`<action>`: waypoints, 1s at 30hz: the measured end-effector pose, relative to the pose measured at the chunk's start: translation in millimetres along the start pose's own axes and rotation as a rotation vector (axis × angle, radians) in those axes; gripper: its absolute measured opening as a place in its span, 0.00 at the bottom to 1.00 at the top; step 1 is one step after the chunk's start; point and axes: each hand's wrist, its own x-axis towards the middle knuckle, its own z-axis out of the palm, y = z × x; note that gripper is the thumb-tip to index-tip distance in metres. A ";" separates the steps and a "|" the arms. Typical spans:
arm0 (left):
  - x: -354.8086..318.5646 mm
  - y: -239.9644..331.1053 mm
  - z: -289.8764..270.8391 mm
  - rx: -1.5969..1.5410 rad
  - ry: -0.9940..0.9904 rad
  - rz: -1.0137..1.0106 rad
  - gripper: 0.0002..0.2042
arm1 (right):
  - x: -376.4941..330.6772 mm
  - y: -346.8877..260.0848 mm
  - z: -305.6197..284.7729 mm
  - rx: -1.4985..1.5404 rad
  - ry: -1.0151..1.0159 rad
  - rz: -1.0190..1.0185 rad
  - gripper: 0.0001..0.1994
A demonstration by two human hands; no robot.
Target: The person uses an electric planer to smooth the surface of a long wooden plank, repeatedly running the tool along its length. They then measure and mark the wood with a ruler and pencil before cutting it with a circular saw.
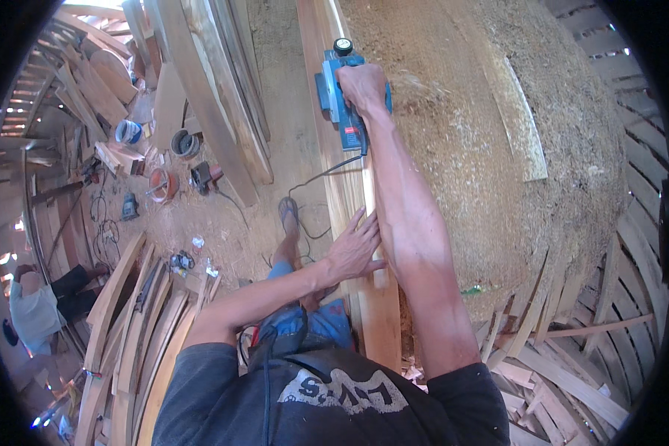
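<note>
A blue electric hand planer [336,104] with a round black knob at its far end rests on a long wooden plank [342,195]. Wrapped round its handle is my right hand [363,88], the arm stretched far forward. My left hand [354,251] lies on the plank nearer to my body, fingers spread and holding nothing. From the planer's near end a dark power cord [325,175] hangs off to the left. Pale chips or dust show to the right of the planer.
Sawdust [446,134] covers the ground at right, with a loose board [524,123] on it. Tall planks [208,89] stand at left. Beyond them are buckets [186,143], a power tool [204,177] and cords. Curved timbers [137,327] lie near-left; another person [37,308] is at far left.
</note>
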 end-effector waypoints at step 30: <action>256.6 -358.5 -79.3 -0.016 0.154 0.084 0.39 | 318.7 -136.9 77.5 -0.017 -0.045 0.029 0.16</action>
